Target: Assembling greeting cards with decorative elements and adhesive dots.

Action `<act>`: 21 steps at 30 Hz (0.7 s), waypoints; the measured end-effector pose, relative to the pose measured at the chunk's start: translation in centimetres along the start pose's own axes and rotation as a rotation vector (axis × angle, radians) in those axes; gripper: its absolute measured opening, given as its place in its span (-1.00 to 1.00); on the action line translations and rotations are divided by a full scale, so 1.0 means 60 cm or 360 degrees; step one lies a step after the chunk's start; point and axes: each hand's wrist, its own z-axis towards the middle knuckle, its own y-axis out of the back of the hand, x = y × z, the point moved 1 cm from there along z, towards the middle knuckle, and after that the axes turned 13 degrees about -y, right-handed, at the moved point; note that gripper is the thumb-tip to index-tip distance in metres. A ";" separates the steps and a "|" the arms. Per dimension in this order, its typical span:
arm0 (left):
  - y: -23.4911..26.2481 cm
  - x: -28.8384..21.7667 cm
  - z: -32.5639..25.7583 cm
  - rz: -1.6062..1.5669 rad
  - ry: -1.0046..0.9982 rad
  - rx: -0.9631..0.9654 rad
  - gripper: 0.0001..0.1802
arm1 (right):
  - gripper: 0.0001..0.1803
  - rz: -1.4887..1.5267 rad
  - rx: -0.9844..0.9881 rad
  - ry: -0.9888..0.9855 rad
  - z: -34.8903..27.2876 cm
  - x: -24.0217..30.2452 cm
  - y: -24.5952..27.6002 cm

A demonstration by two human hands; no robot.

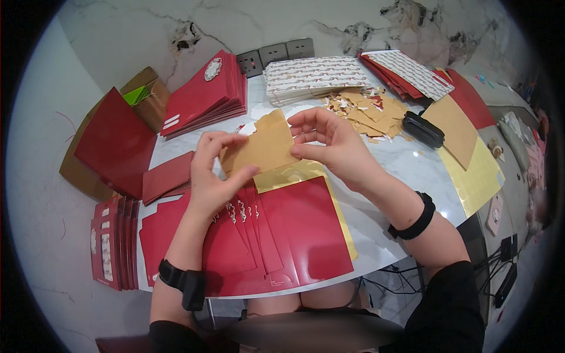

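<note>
A torn-edged piece of tan paper (265,144) is held up over the table between both hands. My left hand (213,167) grips its left side, thumb along the lower edge and fingers behind the upper left. At its right edge, my right hand (326,138) pinches it between thumb and curled fingers. Below lies a yellow sheet (288,175), partly covered by glossy red card sheets (312,229). Several overlapping red cards (226,247) with white cut-out ornaments lie left of these, partly behind my left forearm.
Tan scraps (371,115) are heaped near a black case (423,129). White patterned sheets (312,76) and red folders (206,94) are stacked at the back. Red folded bags (115,241) stand at the left edge. Cables (394,285) hang below the table's right front edge.
</note>
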 end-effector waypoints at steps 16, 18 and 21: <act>-0.006 0.012 -0.014 0.0107 0.0020 0.0091 -0.69 | -0.73 -0.0788 -0.0079 0.0593 -0.014 -0.004 -0.031; 0.000 0.017 -0.017 0.0127 0.0005 0.0053 -0.69 | -0.78 -0.0740 0.0000 0.0579 -0.016 0.003 -0.032; 0.004 0.010 -0.013 0.0101 0.0036 0.0036 -0.68 | -0.77 -0.0857 -0.0044 0.0705 -0.019 0.008 -0.028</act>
